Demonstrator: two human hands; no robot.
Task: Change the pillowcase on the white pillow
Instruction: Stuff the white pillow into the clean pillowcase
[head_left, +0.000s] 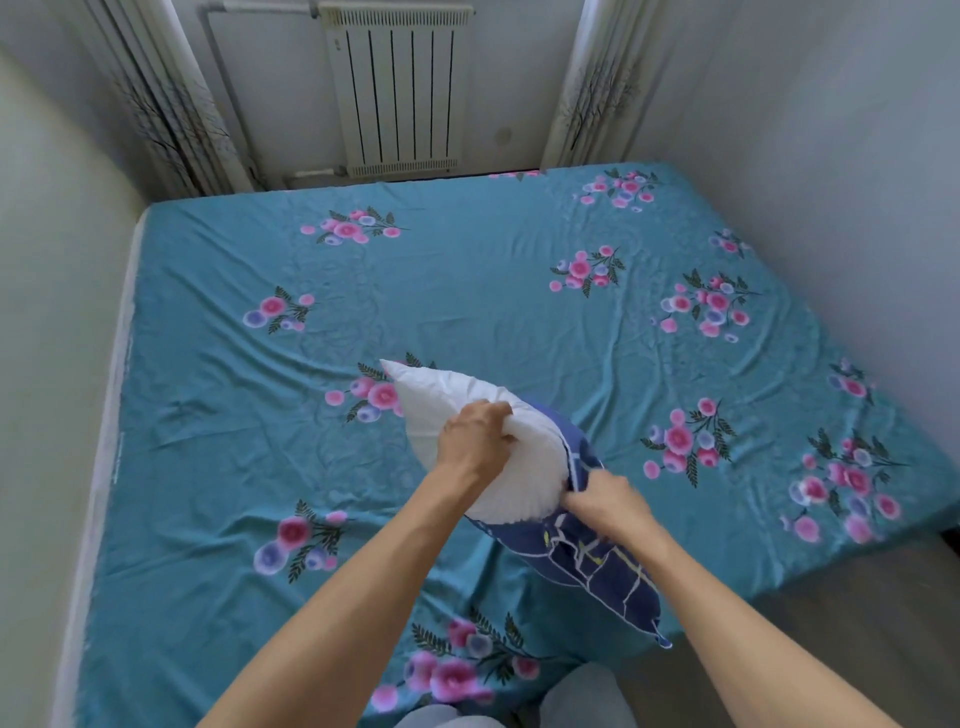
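Observation:
A white pillow (441, 410) is held above the bed, its far half bare and its near end inside a dark blue pillowcase (597, 561) with white line patterns. My left hand (475, 436) is clenched on the white pillow's bunched middle. The pillowcase's open edge, where it meets the pillow, is gripped by my right hand (605, 506). The pillowcase hangs down toward the bed's near edge.
The bed (467, 291) carries a teal sheet with pink and purple flowers. A white radiator (397, 88) and curtains (171, 104) stand beyond its far edge. Walls close in on the left and right. Grey floor (831, 649) shows at lower right.

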